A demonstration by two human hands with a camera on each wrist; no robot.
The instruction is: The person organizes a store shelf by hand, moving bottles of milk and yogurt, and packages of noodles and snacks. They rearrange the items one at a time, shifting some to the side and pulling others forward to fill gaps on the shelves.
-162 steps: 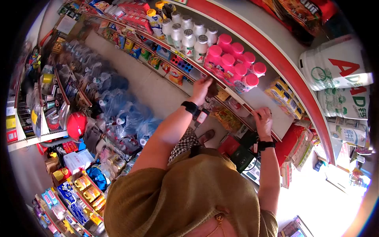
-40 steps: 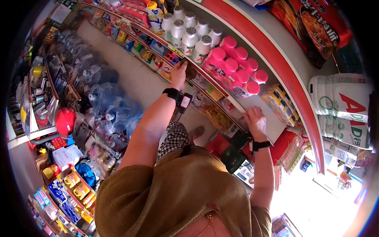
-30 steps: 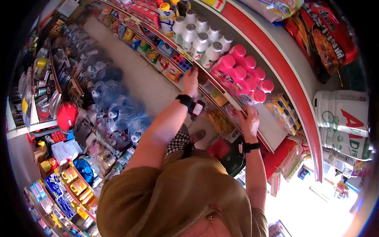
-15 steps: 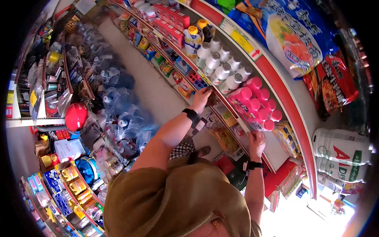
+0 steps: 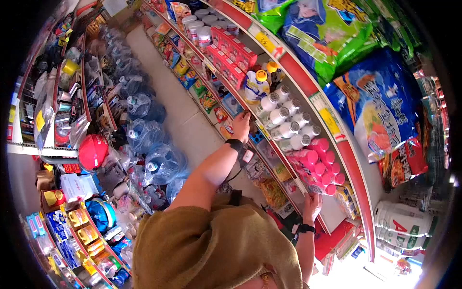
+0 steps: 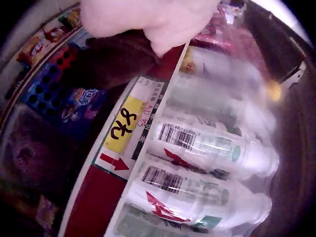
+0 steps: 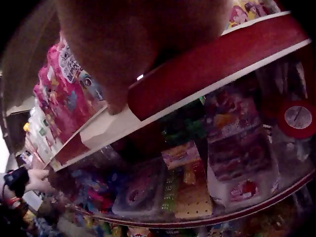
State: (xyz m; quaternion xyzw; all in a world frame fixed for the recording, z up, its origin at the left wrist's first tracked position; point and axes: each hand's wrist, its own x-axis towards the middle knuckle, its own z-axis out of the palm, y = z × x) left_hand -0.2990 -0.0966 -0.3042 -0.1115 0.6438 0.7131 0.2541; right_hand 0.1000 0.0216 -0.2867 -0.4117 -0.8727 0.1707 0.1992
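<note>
My left hand [image 5: 240, 127] is at the front edge of a shelf, beside a pack of white bottles [image 5: 285, 129]. In the left wrist view it holds a dark brown cloth [image 6: 121, 53] against the red shelf edge [image 6: 173, 61], just beyond a yellow and white price label [image 6: 123, 123]. Further along, my right hand [image 5: 313, 204] grips the same shelf edge near the pink-capped bottles [image 5: 315, 166]. The right wrist view shows a fingertip on the pale strip [image 7: 111, 126] where the red edging stops; most of those fingers are hidden.
Large noodle bags [image 5: 375, 101] lie on the upper shelf, above the bottles. Red boxes [image 5: 231, 58] stand farther along the middle shelf. Wrapped water jugs [image 5: 161, 164] line the aisle floor. Snack packets [image 5: 204, 96] fill the lower shelf.
The head view has swung, bringing the red boxes and more noodle bags into sight. My left hand has moved along the shelf edge past the white bottles; my right hand has shifted toward the pink bottles.
</note>
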